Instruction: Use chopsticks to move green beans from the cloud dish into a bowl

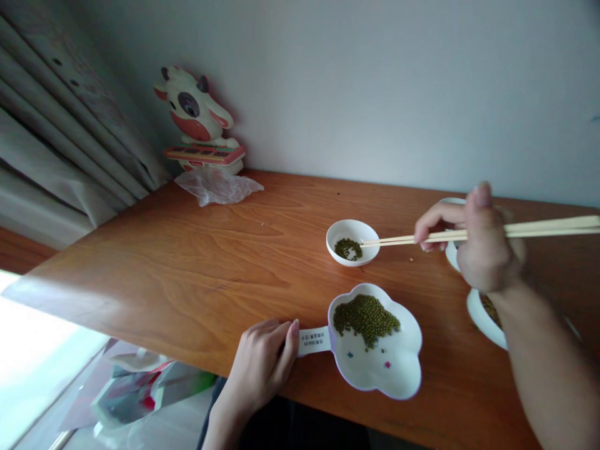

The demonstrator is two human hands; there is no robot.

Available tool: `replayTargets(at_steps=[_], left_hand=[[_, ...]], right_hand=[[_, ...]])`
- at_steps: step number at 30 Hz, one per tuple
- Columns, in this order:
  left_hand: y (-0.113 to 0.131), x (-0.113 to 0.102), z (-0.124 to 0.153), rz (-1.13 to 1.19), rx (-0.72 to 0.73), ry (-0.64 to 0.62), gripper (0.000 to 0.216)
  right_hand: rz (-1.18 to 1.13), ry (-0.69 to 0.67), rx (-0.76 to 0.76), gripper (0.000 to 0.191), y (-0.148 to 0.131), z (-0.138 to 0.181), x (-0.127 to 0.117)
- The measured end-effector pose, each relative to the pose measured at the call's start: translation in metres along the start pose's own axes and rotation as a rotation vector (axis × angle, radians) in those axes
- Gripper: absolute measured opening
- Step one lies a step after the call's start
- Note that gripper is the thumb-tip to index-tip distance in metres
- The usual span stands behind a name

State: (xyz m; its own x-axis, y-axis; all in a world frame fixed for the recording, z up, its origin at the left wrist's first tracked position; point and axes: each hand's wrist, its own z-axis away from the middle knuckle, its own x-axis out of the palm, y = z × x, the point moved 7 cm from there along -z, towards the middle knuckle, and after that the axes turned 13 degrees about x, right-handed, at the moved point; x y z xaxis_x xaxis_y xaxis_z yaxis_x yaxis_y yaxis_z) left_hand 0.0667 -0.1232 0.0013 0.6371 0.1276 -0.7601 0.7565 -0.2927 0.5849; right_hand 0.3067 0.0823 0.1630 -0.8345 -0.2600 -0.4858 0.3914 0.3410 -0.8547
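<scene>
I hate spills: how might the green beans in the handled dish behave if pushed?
The green beans look small and rounded, so they'd probably roll. Loosely heaped, they may slide apart, though the dish, with its raised rim, should contain most.

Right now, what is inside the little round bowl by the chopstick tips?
The bowl holds small green beans, and the chopsticks reach in over its right side. Whatever lies directly beneath the beans is covered.

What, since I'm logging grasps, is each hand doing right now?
Left hand: closed, holding the handle of the scalloped dish.
Right hand: closed, holding chopsticks, tips at the small white bowl.
</scene>
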Motion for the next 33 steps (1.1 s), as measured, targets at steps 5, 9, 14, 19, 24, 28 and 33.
replayTargets(at_steps=[5, 9, 14, 19, 24, 28, 33], left_hand=[[-0.002, 0.001, 0.001, -0.016, -0.002, 0.002, 0.042], [-0.002, 0.001, 0.001, -0.017, 0.016, 0.002, 0.041], [-0.004, 0.001, 0.002, -0.009, 0.001, 0.007, 0.042], [-0.009, 0.002, 0.005, 0.008, -0.02, 0.002, 0.042], [-0.011, 0.003, 0.007, 0.006, -0.02, 0.014, 0.041], [-0.01, 0.001, 0.006, 0.002, -0.022, 0.031, 0.043], [-0.014, -0.001, 0.006, 0.006, -0.072, 0.054, 0.047]], right_hand=[[0.064, -0.069, 0.027, 0.072, -0.007, -0.01, 0.021], [0.161, -0.097, 0.013, 0.07, -0.003, -0.009, 0.028], [0.277, -0.06, 0.02, 0.074, 0.004, -0.015, 0.03], [0.286, -0.086, -0.005, 0.078, 0.002, -0.017, 0.04], [0.248, -0.118, -0.012, 0.081, 0.002, -0.015, 0.049], [0.218, -0.131, -0.012, 0.081, 0.0, -0.013, 0.052], [0.209, -0.145, 0.011, 0.08, 0.0, -0.013, 0.051]])
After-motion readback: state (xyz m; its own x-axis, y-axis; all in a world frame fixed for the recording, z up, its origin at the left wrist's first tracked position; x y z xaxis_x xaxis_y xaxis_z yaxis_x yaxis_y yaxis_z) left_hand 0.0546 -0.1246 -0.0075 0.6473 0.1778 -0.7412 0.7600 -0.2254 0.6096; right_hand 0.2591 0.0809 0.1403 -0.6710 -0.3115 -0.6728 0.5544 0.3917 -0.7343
